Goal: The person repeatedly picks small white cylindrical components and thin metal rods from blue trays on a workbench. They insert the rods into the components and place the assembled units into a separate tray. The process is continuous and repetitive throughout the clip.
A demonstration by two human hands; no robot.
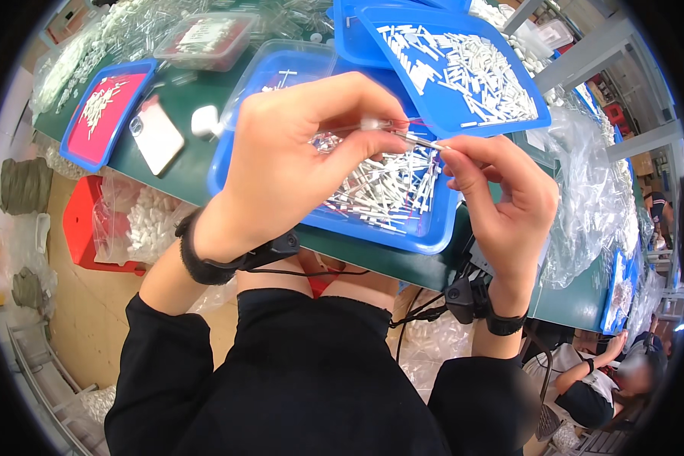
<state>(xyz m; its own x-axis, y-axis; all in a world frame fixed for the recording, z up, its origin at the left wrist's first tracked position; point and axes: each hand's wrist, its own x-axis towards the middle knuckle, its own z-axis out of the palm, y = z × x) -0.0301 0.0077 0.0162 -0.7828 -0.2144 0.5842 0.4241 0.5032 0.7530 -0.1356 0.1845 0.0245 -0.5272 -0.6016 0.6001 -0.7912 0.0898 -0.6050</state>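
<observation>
Above a blue tray (410, 242), my two hands meet over a thin metallic rod with a white end (424, 142). My left hand (270, 156) pinches its left part between thumb and forefinger, beside a small whitish translucent piece (374, 124). A fine red thread or wire (414, 121) shows near these fingertips. My right hand (505, 190) is closed on the rod's right end with thumb and forefinger. Many slim white sticks (387, 190) lie jumbled in the tray below, some with reddish strands among them. My left hand hides part of the tray.
Another blue tray (541, 114) of short white tubes stands at the back right. To the left lie a phone (158, 140), a white case (204, 120) and a red-lined blue tray (129, 83). Plastic bags (585, 182) cover the right side. A co-worker (585, 384) sits at lower right.
</observation>
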